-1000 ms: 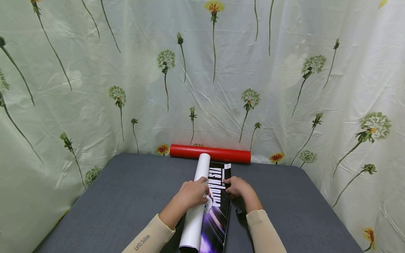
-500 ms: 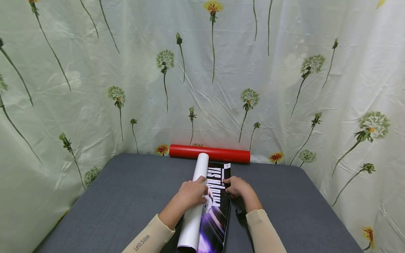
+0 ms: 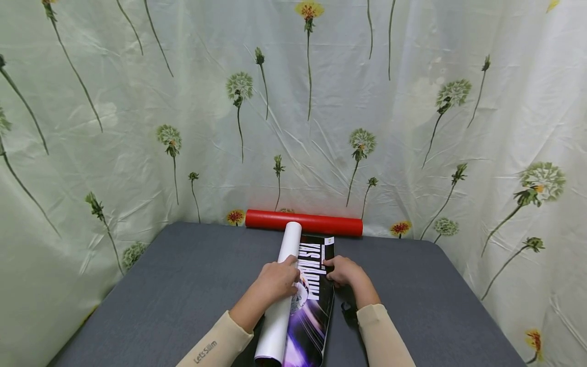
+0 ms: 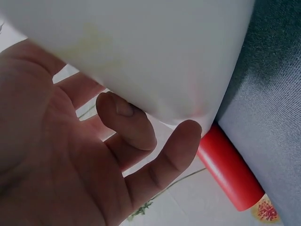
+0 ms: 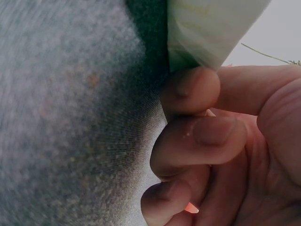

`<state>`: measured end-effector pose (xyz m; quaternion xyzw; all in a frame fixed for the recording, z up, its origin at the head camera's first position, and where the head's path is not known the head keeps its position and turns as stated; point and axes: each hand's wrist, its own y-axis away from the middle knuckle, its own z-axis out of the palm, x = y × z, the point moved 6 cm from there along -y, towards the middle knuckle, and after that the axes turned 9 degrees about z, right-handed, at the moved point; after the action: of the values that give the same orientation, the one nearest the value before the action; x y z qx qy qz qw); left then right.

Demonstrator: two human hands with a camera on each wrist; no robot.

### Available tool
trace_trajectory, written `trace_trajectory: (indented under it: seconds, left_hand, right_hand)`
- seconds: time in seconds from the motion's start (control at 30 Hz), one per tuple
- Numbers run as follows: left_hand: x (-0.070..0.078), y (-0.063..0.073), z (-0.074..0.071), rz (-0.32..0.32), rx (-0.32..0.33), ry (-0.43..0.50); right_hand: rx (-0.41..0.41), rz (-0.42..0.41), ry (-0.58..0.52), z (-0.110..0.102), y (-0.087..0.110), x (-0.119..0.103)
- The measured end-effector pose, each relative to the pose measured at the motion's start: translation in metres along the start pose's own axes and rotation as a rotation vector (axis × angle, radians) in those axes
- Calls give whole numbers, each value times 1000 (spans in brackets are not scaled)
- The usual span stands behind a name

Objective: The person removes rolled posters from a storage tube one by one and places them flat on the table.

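- Partly rolled poster (image 3: pixel 313 317) lies at lower centre.
- Left hand (image 3: pixel 277 279) slants in from lower left, loosely bent fingers apart, touching its white roll (image 3: pixel 276 326).
- Right hand (image 3: pixel 347 271), right of centre, fingers curled, pinches its flat right edge.

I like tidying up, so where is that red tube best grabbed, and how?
Probably around its right half, from above: the round red tube lies crosswise at the far edge of the table, the curtain behind and the poster roll ending near its middle.
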<state>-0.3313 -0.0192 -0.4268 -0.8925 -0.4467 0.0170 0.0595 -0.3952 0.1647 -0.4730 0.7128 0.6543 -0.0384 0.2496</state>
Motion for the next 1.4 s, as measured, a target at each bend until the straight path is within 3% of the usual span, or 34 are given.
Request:
trace_trajectory:
  seconds: [0.27, 0.67, 1.4]
  left_hand:
    - [-1, 1, -1, 4, -8, -9]
    - [-2, 4, -5, 19, 68, -35]
    - [-7, 5, -3, -8, 58, -59]
  right_hand:
    - [-1, -9, 7, -1, 0, -1]
    - [-7, -10, -4, -1, 0, 0]
    - [-4, -28, -6, 0, 0, 0]
